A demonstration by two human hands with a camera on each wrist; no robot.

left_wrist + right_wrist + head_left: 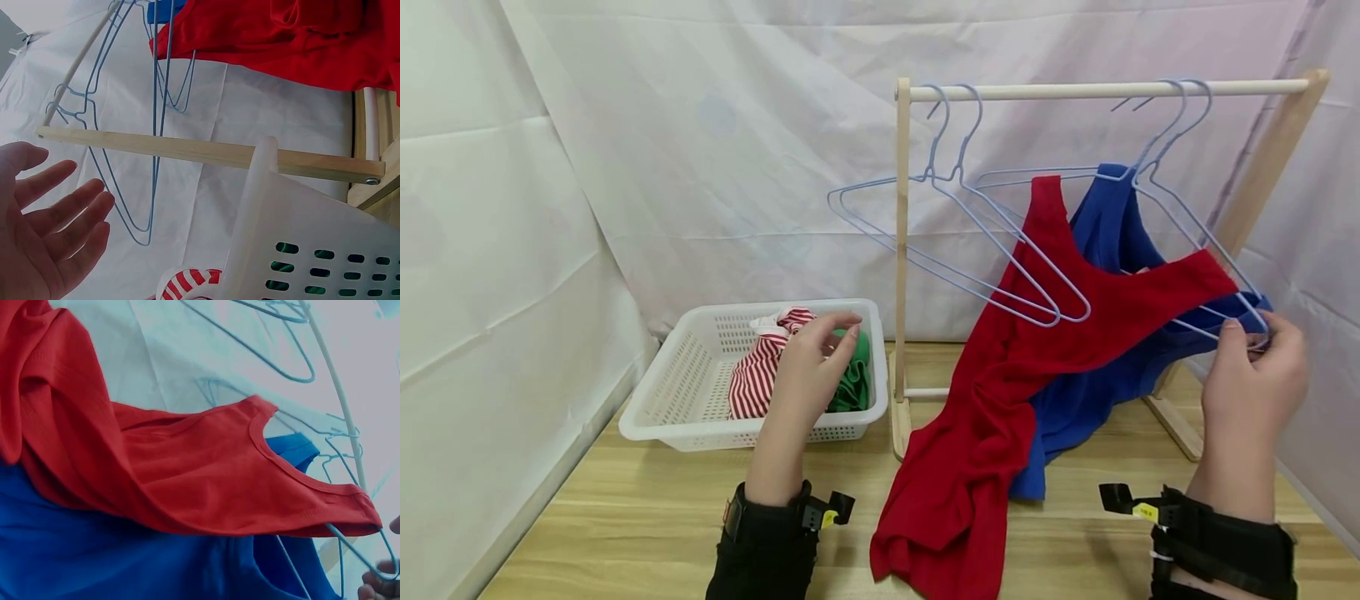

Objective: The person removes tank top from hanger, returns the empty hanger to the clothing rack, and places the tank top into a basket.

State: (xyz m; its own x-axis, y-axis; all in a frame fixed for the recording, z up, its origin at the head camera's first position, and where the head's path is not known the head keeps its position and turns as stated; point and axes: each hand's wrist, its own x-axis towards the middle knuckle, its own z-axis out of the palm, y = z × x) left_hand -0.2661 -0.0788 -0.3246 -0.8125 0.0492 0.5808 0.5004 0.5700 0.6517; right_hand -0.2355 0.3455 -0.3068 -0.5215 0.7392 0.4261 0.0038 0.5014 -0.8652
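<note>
My right hand [1255,383] grips the lower right corner of a light blue wire hanger [1243,283] hooked on the rack. One strap of a red tank top [1000,400] lies over that end of the hanger, right beside the fingers; in the right wrist view the wire comes out from under this strap. The red cloth droops to the left down to the table. Behind it, a blue tank top [1078,408] hangs on the neighbouring hanger. My left hand [812,358] is held over the basket, fingers spread and holding nothing, as the left wrist view shows.
A wooden rack with a white rail [1045,92] stands at the back right. Two bare blue hangers [958,175] hang near its left post. The white plastic basket [647,400] holds a red-striped garment [754,379] and a green one [852,385]. White cloth [700,167] covers the back.
</note>
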